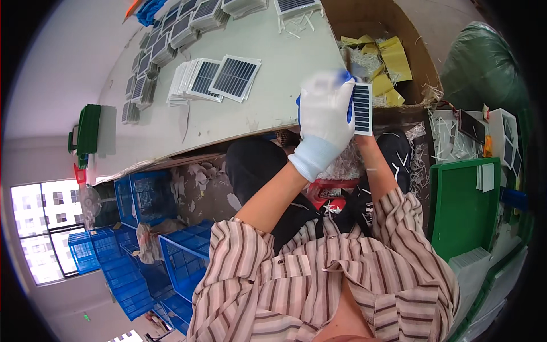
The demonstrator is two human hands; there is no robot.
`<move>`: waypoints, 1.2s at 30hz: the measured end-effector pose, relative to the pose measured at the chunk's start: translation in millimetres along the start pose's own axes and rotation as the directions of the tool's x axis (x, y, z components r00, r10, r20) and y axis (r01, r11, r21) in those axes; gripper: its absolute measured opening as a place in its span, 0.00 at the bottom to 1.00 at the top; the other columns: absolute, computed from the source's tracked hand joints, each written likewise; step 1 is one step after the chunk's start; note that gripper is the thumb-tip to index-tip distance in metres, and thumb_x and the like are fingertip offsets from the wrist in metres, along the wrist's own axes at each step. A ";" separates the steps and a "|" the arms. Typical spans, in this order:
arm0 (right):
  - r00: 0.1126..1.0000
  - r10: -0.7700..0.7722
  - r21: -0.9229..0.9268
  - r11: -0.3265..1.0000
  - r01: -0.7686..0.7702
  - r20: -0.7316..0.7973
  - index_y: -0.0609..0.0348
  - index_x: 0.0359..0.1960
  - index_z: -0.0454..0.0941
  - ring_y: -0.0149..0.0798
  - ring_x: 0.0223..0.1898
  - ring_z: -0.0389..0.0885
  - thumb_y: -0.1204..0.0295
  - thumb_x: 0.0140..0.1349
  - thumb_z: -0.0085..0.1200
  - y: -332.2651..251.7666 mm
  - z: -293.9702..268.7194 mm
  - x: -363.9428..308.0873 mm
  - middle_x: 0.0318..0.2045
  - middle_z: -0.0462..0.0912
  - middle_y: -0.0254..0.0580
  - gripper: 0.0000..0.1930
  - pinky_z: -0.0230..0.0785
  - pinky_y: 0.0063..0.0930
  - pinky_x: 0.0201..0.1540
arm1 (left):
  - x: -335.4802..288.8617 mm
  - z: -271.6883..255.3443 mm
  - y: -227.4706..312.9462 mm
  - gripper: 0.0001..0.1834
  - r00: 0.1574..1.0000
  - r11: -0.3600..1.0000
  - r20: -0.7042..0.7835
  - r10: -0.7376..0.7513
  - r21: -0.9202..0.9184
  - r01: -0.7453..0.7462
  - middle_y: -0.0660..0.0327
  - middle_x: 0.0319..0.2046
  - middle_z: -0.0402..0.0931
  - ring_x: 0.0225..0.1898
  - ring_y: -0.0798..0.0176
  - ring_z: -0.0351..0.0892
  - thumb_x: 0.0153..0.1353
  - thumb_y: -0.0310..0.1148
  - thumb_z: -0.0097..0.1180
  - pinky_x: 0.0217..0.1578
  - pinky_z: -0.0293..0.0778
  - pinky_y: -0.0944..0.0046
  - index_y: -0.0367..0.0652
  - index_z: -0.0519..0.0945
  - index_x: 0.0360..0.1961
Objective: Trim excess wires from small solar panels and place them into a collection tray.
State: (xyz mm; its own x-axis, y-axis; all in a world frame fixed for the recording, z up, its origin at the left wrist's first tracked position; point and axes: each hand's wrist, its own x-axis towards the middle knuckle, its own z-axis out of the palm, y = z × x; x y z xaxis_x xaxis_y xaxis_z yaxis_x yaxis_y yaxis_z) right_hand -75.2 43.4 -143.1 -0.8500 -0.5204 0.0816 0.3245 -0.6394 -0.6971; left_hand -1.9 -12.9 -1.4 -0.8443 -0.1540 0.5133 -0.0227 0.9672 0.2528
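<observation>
A small solar panel (362, 109), dark with pale lines and a white border, stands upright over the near right corner of the table. My left hand (326, 108), in a white glove with blue-coated fingers, is closed at the panel's left edge; its upper part is smeared by motion. Behind the panel my right hand (364, 138) holds it from below, its fingers mostly hidden. To the left, a fanned stack of similar panels (235, 77) lies on the pale table (256, 122).
More panel stacks (208, 14) line the table's far and left sides. A cardboard box (421, 68) holds yellow paper and white shreds. Right of me stand a green tray (464, 199) and a green sack (484, 65). Blue crates (117, 268) are stacked at left.
</observation>
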 end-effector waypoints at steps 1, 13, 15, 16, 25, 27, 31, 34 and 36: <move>0.986 -0.051 -0.371 0.928 -0.011 -0.157 0.57 0.62 0.63 0.34 0.50 0.74 0.67 0.64 0.50 -10.2 -11.2 5.4 0.52 0.75 0.39 0.25 0.66 0.28 0.56 | -0.5 1.9 0.8 0.22 1.000 0.999 -0.022 -0.011 -0.034 0.010 0.52 0.45 0.71 0.50 0.47 0.68 0.45 0.26 0.57 0.52 0.63 0.51 0.42 0.76 0.46; 0.907 -0.344 -0.810 0.443 0.384 0.243 0.69 0.39 0.78 0.34 0.33 0.80 0.82 0.53 0.54 -147.2 -36.8 -64.5 0.32 0.82 0.43 0.11 0.70 0.22 0.37 | 10.2 -43.8 -97.1 0.44 0.985 0.908 -0.132 -0.107 0.391 0.151 0.45 0.55 0.65 0.59 0.43 0.60 0.46 0.54 0.62 0.59 0.56 0.46 0.36 0.65 0.59; 0.965 -0.260 -0.804 0.581 0.126 -0.037 0.68 0.38 0.78 0.27 0.27 0.77 0.81 0.57 0.53 -161.4 -61.8 -85.9 0.27 0.80 0.37 0.07 0.68 0.18 0.30 | 6.5 -55.7 -156.0 0.42 0.942 0.810 0.024 -0.335 0.518 0.275 0.47 0.55 0.66 0.58 0.46 0.62 0.50 0.58 0.58 0.58 0.58 0.47 0.36 0.69 0.57; 0.973 -0.202 -0.851 0.526 0.016 -0.107 0.67 0.37 0.78 0.24 0.23 0.76 0.80 0.58 0.53 -175.3 -81.4 -96.8 0.25 0.79 0.34 0.06 0.66 0.16 0.26 | 9.1 -62.8 -157.0 0.38 0.960 0.814 0.074 -0.270 0.551 0.186 0.49 0.54 0.69 0.56 0.48 0.66 0.53 0.57 0.56 0.56 0.62 0.50 0.36 0.71 0.55; 0.771 0.105 -0.762 0.114 -0.637 -0.629 0.61 0.24 0.79 0.26 0.14 0.70 0.67 0.52 0.62 -313.0 -226.1 -162.4 0.16 0.76 0.33 0.09 0.61 0.21 0.16 | 32.7 -93.8 -121.7 0.19 0.984 0.944 0.179 0.017 0.321 -0.075 0.51 0.47 0.77 0.46 0.52 0.79 0.55 0.25 0.56 0.46 0.73 0.60 0.41 0.77 0.50; 0.737 0.161 -0.739 0.055 -0.671 -0.657 0.61 0.21 0.77 0.26 0.14 0.71 0.68 0.50 0.63 -300.5 -250.1 -164.3 0.14 0.75 0.33 0.10 0.61 0.21 0.16 | 27.1 -80.9 -85.0 0.20 0.959 0.894 0.043 0.279 0.353 -0.276 0.52 0.48 0.77 0.45 0.51 0.79 0.52 0.27 0.58 0.46 0.74 0.58 0.42 0.77 0.49; 0.705 0.178 -0.711 0.037 -0.702 -0.687 0.59 0.18 0.74 0.28 0.13 0.71 0.62 0.47 0.65 -260.6 -249.0 -162.2 0.14 0.75 0.34 0.15 0.63 0.24 0.16 | -1.4 -38.0 -30.3 0.23 0.912 0.897 0.033 0.409 0.168 -0.409 0.54 0.48 0.75 0.48 0.50 0.75 0.44 0.28 0.63 0.48 0.72 0.54 0.48 0.78 0.46; 0.856 -0.162 -0.810 -0.277 -0.516 -0.490 0.62 0.31 0.78 0.41 0.26 0.79 0.59 0.51 0.62 -235.9 -266.7 -169.7 0.24 0.81 0.47 0.18 0.70 0.35 0.34 | -8.7 -32.1 -13.5 0.23 0.933 0.949 0.181 0.311 0.000 -0.316 0.55 0.47 0.75 0.51 0.51 0.74 0.43 0.32 0.65 0.52 0.69 0.54 0.49 0.79 0.45; 0.783 -0.337 -0.805 -0.108 -0.584 -0.523 0.58 0.36 0.79 0.42 0.28 0.80 0.59 0.56 0.59 -226.7 -230.6 -159.9 0.27 0.82 0.45 0.15 0.71 0.33 0.35 | 0.8 -19.4 -22.1 0.25 0.990 0.982 -0.028 0.141 -0.120 -0.143 0.52 0.48 0.74 0.51 0.47 0.71 0.44 0.31 0.64 0.52 0.67 0.53 0.44 0.77 0.48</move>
State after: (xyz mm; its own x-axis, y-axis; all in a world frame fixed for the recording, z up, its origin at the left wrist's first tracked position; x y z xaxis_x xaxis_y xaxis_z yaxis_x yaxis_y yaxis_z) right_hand -108.4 402.1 -162.4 -0.9918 0.1043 -0.0735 0.1275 0.8282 -0.5458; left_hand 8.4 -38.3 9.4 -0.8236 -0.0221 0.5667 0.1625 0.9482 0.2731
